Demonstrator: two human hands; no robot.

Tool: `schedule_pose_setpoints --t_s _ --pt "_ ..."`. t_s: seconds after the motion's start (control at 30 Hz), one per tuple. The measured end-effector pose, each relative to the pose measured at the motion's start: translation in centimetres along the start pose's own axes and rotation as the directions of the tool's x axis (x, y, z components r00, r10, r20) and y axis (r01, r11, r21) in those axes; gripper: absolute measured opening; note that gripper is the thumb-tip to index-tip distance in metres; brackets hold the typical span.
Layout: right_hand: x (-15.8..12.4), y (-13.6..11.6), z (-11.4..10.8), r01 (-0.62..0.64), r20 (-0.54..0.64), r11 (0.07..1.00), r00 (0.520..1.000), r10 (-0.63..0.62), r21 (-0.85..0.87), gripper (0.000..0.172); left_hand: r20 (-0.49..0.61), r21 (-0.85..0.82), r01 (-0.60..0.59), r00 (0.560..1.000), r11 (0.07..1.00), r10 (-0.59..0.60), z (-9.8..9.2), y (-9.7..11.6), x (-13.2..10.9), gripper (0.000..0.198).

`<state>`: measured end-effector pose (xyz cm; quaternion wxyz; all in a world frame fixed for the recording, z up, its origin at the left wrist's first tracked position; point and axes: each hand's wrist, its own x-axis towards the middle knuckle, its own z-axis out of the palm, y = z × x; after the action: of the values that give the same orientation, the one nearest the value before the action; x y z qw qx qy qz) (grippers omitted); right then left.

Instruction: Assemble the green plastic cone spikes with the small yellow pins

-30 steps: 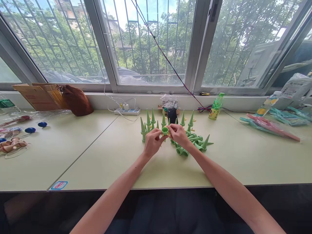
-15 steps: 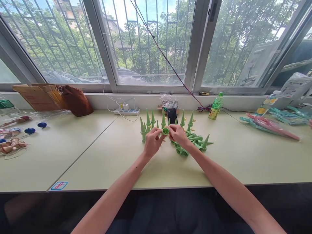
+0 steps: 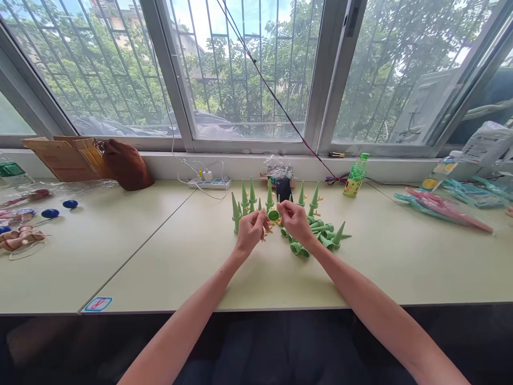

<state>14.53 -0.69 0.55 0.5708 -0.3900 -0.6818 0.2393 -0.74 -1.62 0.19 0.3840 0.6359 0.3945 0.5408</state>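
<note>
A green cone-shaped watering spike (image 3: 273, 215) is between my hands, its round open end facing me. My right hand (image 3: 294, 218) is closed in a pinch at its right edge. Close to its left edge, my left hand (image 3: 251, 230) has thumb and forefinger pressed together; what they hold, if anything, is hidden. Behind the left hand, several green spikes (image 3: 235, 214) stand upright with tips up. More upright spikes (image 3: 313, 200) with small yellow side valves stand behind the right hand. Loose green spikes (image 3: 320, 232) lie heaped beside my right wrist.
At the back stand a black phone (image 3: 284, 190), a white power strip (image 3: 212, 184) and a green-capped bottle (image 3: 356, 175). A brown pouch (image 3: 127, 164) and blue balls (image 3: 50, 213) are on the left. Pink and teal plastic packets (image 3: 444, 208) lie to the right.
My left fingers have shifted around beside the spike and slightly away from its rim. The spike's open end has tipped slightly. My right hand stays nearly in place.
</note>
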Motion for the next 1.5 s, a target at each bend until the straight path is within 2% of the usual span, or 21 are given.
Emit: schedule_pose_setpoints --t_s 0.07,0.13,0.23,0.37,0.9,1.17,1.3,1.5 --pt "-0.1 -0.1 0.1 0.028 0.025 0.999 0.999 -0.027 -0.038 0.037 0.027 -0.038 0.058 0.998 0.998 -0.057 -0.1 0.1 0.0 0.056" --pt "-0.3 -0.2 0.2 0.064 0.053 0.995 0.997 -0.060 -0.075 0.036 0.097 -0.041 0.107 0.990 0.993 -0.103 -0.3 0.1 0.0 0.061" --pt "-0.4 -0.1 0.4 0.102 0.070 0.989 0.993 -0.095 -0.103 0.034 0.175 -0.047 0.150 0.975 0.988 -0.140 -0.4 0.0 -0.1 0.060" --pt "-0.4 0.0 0.4 0.107 0.082 0.989 0.992 -0.099 -0.103 0.034 0.192 -0.085 0.168 0.970 0.982 -0.149 -0.6 0.0 0.0 0.055" --pt "-0.2 -0.2 0.3 0.063 0.064 0.992 0.996 -0.057 -0.107 0.034 0.176 0.043 -0.005 0.984 0.999 -0.003 -0.4 0.9 -0.4 0.046" --pt "-0.1 -0.2 0.1 0.022 0.077 0.994 0.997 -0.014 -0.104 0.038 0.150 0.081 -0.053 0.988 0.995 0.041 -0.5 0.2 -0.3 0.041" --pt "0.0 -0.2 0.1 0.008 0.081 0.996 0.997 0.000 -0.094 0.040 0.099 0.113 -0.058 0.994 0.992 0.047 -0.5 -0.6 -0.2 0.035" --pt "0.1 -0.1 0.1 0.003 0.079 0.994 0.997 0.006 -0.105 0.042 0.059 0.144 -0.209 0.978 0.967 0.202 -0.5 -1.1 0.0 0.036"
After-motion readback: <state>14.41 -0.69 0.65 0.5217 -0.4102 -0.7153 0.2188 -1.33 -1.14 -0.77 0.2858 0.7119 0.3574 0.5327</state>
